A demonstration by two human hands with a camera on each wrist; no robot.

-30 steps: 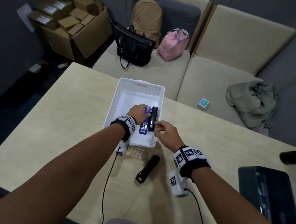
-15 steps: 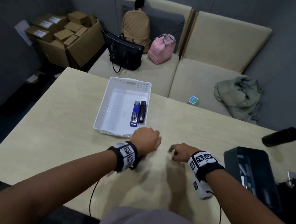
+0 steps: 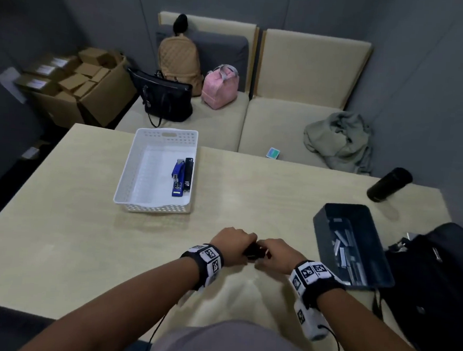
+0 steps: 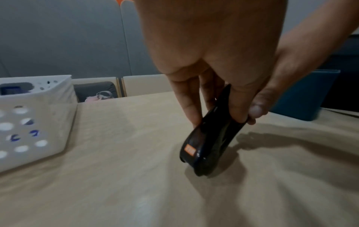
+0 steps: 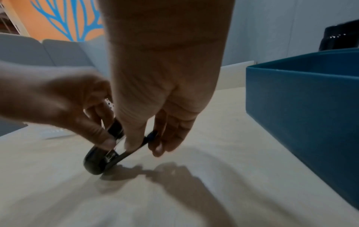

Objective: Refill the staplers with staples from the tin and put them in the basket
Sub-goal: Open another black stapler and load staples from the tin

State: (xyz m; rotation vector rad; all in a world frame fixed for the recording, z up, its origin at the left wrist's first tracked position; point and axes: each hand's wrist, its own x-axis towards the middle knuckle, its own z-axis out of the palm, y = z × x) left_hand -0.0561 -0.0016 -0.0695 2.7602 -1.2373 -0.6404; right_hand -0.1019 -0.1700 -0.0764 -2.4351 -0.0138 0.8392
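Stapler (image 4: 208,141) nose-down on tabletop (image 3: 83,233); left hand (image 3: 231,244) clamps body, right hand (image 3: 274,253) pries base open, prob. for loading. Tin (image 3: 328,226) at 3 o'clock, near; basket (image 3: 151,205) at 11.

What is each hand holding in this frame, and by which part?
Both hold one black stapler. The left hand pinches its top arm by the sides; the right hand grips the base, spread apart from the top.

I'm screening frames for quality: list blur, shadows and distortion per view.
Head view: wide-angle bend, table edges curve. Left wrist: basket smeared, stapler fairly sharp. Right wrist: left hand blurred, dark hand shadows on table.
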